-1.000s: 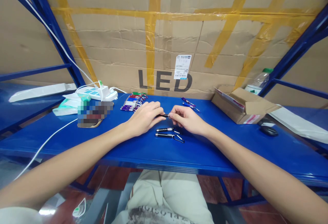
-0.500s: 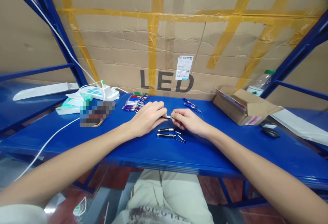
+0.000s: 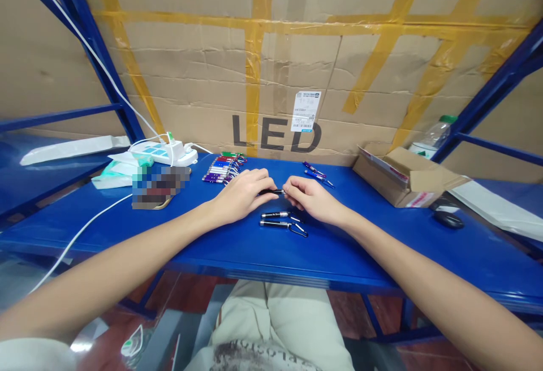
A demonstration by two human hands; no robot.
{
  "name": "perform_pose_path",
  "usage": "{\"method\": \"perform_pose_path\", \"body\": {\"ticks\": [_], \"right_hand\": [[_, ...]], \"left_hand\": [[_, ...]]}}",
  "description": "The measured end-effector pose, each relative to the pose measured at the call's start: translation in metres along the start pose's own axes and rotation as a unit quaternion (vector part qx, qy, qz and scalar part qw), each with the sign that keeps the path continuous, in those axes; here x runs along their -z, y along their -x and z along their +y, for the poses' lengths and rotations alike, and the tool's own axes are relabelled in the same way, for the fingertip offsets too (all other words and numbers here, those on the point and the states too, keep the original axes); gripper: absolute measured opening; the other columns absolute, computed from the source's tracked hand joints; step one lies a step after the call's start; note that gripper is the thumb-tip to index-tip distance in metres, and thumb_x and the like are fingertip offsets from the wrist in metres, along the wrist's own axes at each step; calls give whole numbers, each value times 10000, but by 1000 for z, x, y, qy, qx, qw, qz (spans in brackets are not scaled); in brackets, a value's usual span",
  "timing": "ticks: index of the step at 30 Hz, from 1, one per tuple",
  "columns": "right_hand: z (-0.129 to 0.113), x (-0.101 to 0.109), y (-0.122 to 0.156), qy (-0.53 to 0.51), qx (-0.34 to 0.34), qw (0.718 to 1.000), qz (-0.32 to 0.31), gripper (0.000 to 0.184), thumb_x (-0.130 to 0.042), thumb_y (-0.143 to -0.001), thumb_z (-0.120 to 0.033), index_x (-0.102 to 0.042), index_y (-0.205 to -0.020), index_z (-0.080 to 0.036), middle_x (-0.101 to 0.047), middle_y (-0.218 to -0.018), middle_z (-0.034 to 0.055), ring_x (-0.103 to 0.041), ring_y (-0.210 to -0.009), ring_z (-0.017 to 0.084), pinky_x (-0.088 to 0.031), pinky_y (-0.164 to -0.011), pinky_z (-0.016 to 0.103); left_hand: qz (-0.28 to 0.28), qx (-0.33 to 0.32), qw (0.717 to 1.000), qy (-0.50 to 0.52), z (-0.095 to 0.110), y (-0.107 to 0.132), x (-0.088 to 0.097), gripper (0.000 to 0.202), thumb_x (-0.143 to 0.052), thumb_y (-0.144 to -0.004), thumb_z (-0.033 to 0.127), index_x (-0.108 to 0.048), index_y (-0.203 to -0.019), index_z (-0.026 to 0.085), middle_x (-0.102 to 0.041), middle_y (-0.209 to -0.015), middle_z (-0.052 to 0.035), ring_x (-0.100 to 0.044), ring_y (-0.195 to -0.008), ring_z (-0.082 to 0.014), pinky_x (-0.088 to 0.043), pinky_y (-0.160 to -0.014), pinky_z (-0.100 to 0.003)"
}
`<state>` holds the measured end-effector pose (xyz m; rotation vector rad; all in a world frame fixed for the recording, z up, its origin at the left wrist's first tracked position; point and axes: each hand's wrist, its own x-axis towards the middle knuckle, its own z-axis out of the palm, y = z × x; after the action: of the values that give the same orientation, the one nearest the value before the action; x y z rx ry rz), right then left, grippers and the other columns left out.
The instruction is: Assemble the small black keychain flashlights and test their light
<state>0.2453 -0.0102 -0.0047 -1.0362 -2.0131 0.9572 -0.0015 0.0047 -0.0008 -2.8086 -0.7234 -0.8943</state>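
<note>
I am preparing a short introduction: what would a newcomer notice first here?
Large black LED letters on the taped cardboard behind the blue table probably catch the eye first. Below, the left hand holds a black pen-shaped device, the right hand at its end.

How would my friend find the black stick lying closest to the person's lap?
Find the blue table in front of the cardboard marked LED. Below the left hand and right hand lie two black sticks. Yours is the lower stick, nearest the table's front edge; its neighbour lies nearer the hands.
</note>
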Motion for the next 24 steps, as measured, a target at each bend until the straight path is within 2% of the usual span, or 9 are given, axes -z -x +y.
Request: {"method": "perform_pose_path", "body": {"ticks": [7,15,20,24], "right_hand": [[2,3,3,119,65,991,13,272,-463,-1113,-435,-577,-970,-234,-671,-849,11,-623,-766,184,-477,-709,307],[-3,5,5,136,71,988,5,162,-547,-1076,-361,-599,-997,-230,-693,-872,15,-635,-770,191,-468,-706,312],[0,4,4,101,67,993,-1,180,-587,-1062,-397,-619,-986,-237,-693,-848,6,-629,-752,187,-478,-703,314],[4,1,1,-18,32,999,-10,276,-672,-1011,-493,-621,-952,-229,-690,-809,-1,-625,-683,169,-505,-662,310]], "left_hand": [[-12,9,1000,10,-3,0,-2,313,-529,-1131,414,-735,-1130,178,-680,-1026,-81,-646,-955,-235,-505,-878,-375],[-21,26,999,7,-3,-1,-2,303,-528,-1133,396,-732,-1130,172,-695,-1056,-86,-661,-975,-240,-508,-878,-385],[-25,-4,1000,-5,-2,0,-1,314,-493,-1149,393,-709,-1120,167,-695,-1045,-79,-652,-977,-233,-480,-860,-371],[-20,-20,999,-32,-2,1,0,318,-473,-1157,393,-690,-1100,167,-689,-1016,-75,-635,-955,-230,-440,-827,-361]]}}
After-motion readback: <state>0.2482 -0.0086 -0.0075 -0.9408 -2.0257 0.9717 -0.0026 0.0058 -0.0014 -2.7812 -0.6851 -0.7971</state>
